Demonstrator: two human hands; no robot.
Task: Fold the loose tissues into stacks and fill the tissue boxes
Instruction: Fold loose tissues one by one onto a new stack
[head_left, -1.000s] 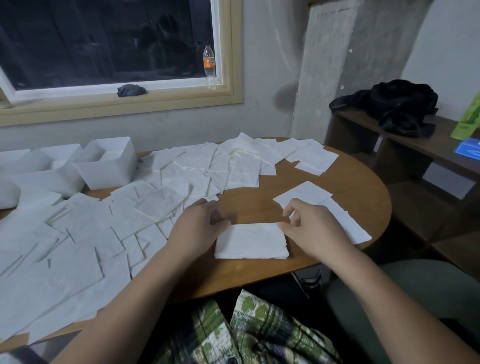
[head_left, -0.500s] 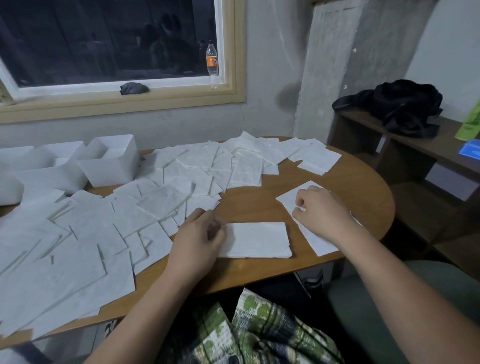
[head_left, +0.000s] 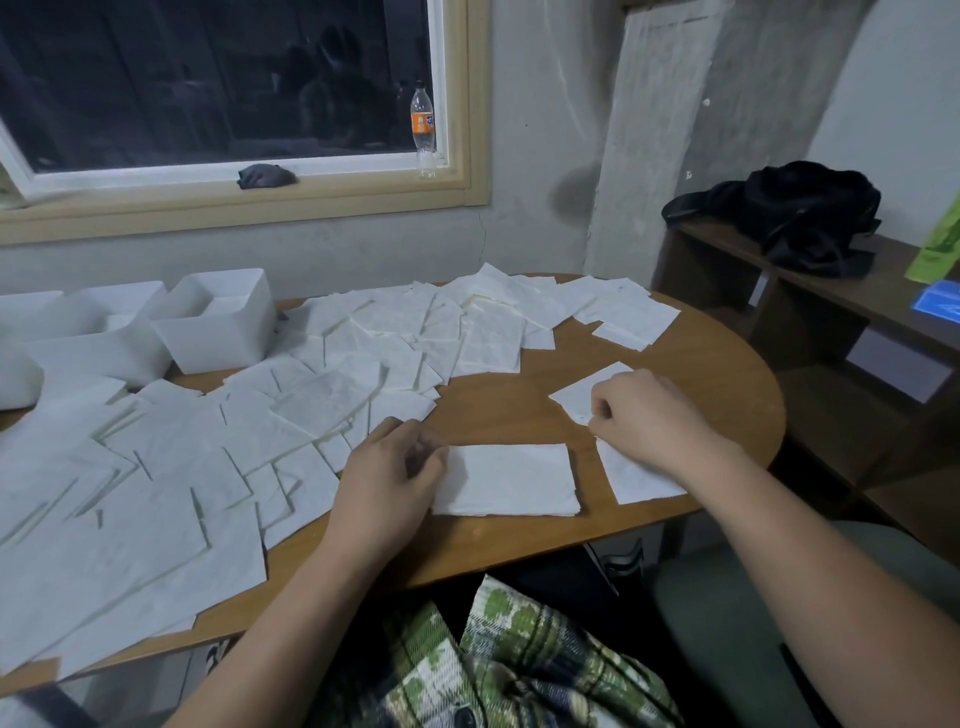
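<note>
A white folded tissue stack (head_left: 511, 478) lies flat near the front edge of the round wooden worktop (head_left: 701, 353), its long axis running left to right. The left hand (head_left: 387, 480) curls onto its left end, pinching it. The right hand (head_left: 647, 410), fingers curled, pinches a loose white tissue sheet (head_left: 574, 397) lying diagonally just right of the stack.

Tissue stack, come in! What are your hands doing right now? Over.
Left hand at left edge of folded stack, grip unclear. Right hand pinches loose tissue beside it. Bare table between, nothing blocking.
</note>
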